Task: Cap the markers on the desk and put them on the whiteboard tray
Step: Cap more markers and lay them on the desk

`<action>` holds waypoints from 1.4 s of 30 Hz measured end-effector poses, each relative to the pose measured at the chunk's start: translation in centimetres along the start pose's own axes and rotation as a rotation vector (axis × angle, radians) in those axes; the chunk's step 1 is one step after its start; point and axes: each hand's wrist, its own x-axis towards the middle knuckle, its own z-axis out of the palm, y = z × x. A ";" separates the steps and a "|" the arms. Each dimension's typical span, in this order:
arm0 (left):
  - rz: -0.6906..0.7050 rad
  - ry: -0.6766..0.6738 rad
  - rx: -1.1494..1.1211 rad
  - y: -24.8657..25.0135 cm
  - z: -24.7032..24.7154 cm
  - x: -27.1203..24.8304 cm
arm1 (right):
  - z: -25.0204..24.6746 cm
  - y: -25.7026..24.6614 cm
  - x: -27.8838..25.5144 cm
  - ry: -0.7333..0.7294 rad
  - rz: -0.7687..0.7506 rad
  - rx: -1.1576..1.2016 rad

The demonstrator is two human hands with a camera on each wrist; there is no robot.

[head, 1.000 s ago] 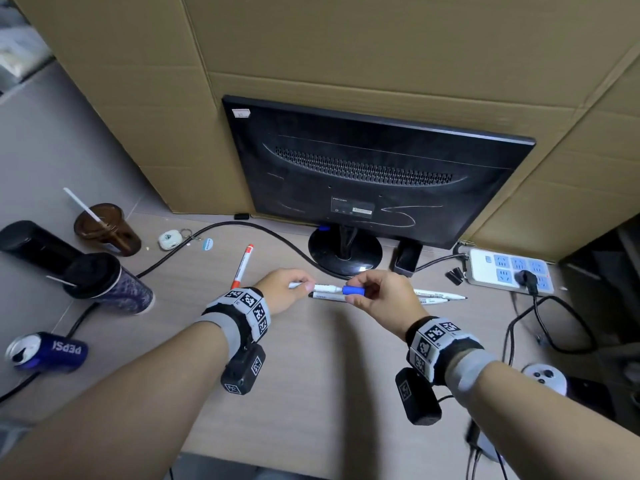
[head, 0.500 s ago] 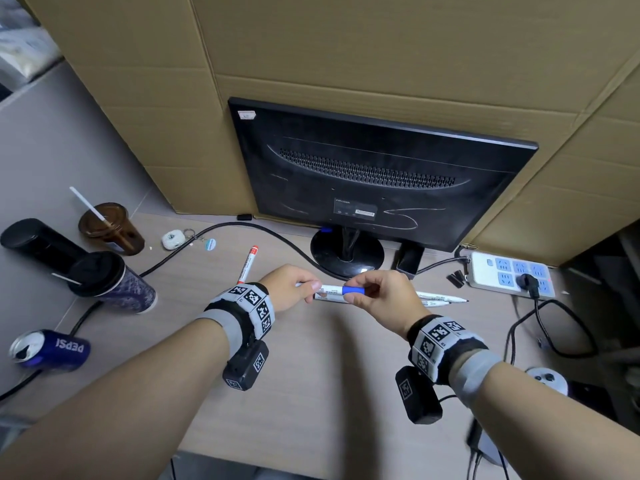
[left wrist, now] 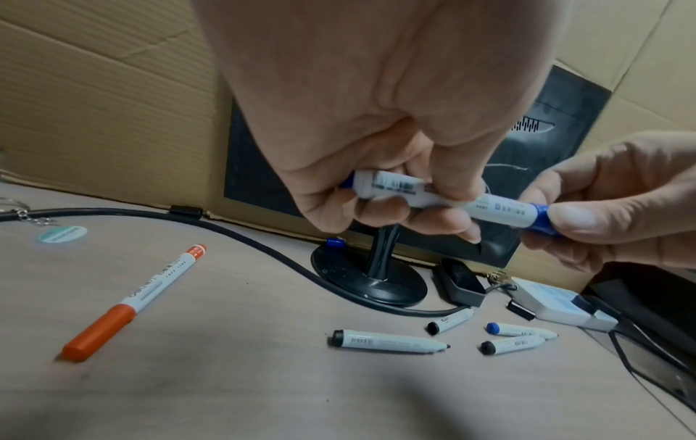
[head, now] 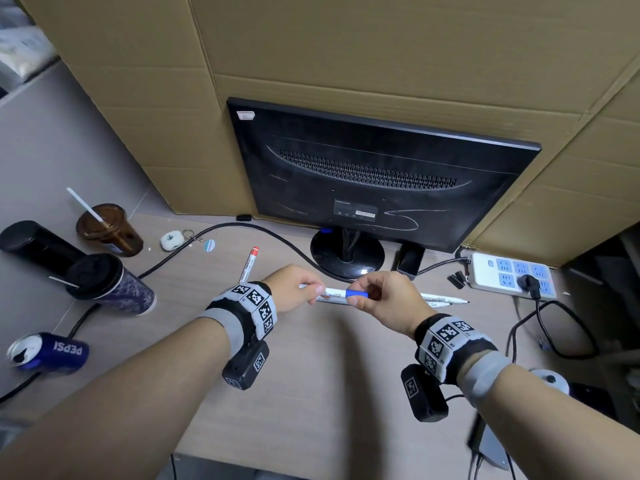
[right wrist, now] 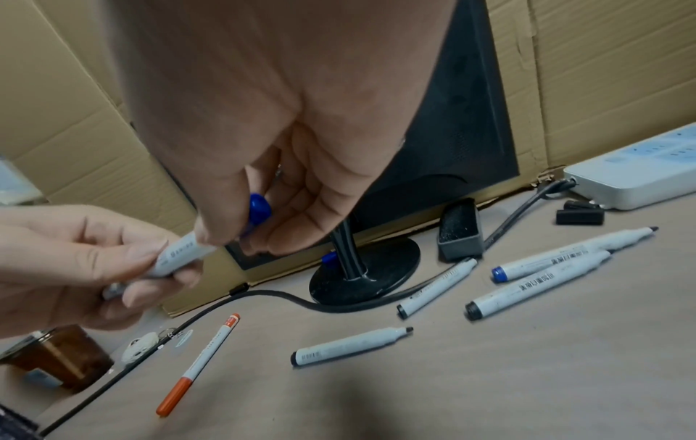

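My left hand grips a white marker by its barrel above the desk. My right hand pinches a blue cap that sits on the marker's right end. Below the hands, several uncapped white markers lie on the desk. A red-capped marker lies to the left. A spare blue cap rests on the monitor base, and black caps lie by the power strip.
A black monitor stands behind the hands with a thick cable running left. A power strip sits at the right. A black eraser stands by the monitor base. Cups and a Pepsi can crowd the left; cardboard walls the back.
My two hands have drawn closer together, and the blue cap has slid further onto the end of the marker. The markers on the desk have not moved.
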 end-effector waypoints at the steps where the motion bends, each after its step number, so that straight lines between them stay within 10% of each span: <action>1: -0.005 -0.013 0.000 -0.1 0.0 0.0 | 0.0 0.0 0.1 -0.019 0.003 -0.018; 10: -0.170 0.125 0.012 -4.2 -0.1 0.5 | -0.2 5.1 0.2 0.131 0.190 -0.040; 22: -0.177 -0.025 -0.080 -6.2 3.1 3.7 | 3.3 10.8 -0.4 0.069 0.535 -0.184; 36: -0.197 -0.033 -0.117 -6.3 3.0 8.1 | 4.2 11.6 1.7 0.176 0.553 -0.009; 42: -0.306 0.092 -0.111 -8.5 0.8 7.6 | 3.9 7.2 5.6 0.252 0.277 -0.207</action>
